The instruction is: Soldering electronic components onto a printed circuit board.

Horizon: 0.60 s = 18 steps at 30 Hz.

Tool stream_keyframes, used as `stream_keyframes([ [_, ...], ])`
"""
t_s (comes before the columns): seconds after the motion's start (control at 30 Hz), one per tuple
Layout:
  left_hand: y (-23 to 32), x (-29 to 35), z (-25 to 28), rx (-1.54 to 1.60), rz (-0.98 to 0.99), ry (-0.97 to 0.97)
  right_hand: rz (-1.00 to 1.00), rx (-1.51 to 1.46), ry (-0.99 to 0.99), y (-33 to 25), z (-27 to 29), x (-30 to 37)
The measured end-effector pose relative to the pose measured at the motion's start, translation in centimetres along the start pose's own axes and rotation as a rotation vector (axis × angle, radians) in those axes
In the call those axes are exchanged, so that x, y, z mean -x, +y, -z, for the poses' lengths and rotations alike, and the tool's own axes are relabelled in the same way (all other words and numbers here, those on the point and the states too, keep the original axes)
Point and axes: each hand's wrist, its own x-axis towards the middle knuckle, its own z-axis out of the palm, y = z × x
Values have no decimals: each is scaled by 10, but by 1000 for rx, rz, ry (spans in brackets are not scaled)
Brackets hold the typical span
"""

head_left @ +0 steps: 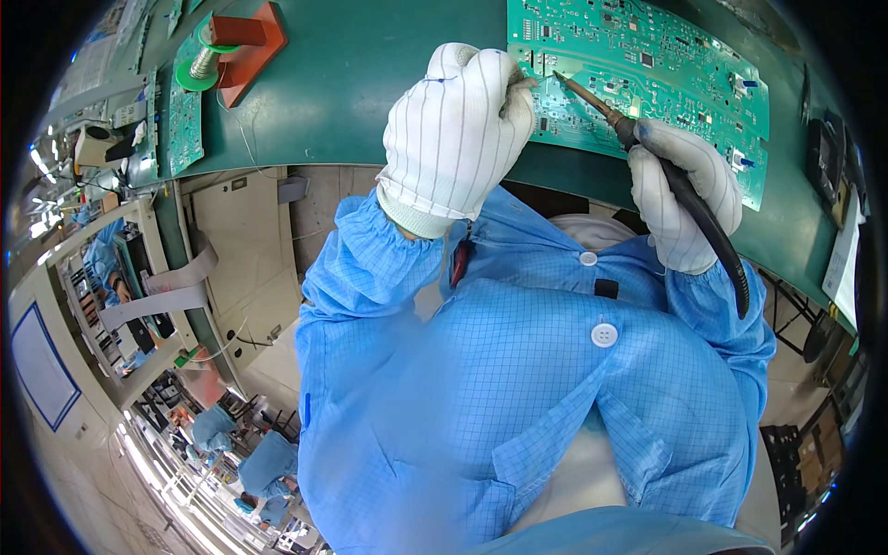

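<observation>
My right hand [689, 185], in a white striped glove, is wrapped round the dark handle of a soldering iron [683, 185]. The iron's tip points up and left, at or just over the left part of a large green circuit board [675, 111]. My left hand [460, 129], gloved the same way, is closed in a pinch at the board's left edge, close to the iron's tip. Whatever its fingers hold is too small and too covered to make out. Small components dot the board, with blue-and-white parts along its right side.
A solder wire spool [197, 69] with green flanges sits by a red-brown stand [254, 51] at the far left of the green bench [342, 83]. More circuit boards [185, 125] lie at that end. Dark items [826, 162] stand at the right. People in blue work in the background.
</observation>
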Motion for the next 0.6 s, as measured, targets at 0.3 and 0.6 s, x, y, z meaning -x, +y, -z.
stream_keyframes([
  [0.3,-2,-7,4,-12,-30,38,-52,-67,19,0,2,2],
  [0.6,-29,-16,5,82,-136,-415,-589,-538,207,10,19,16],
])
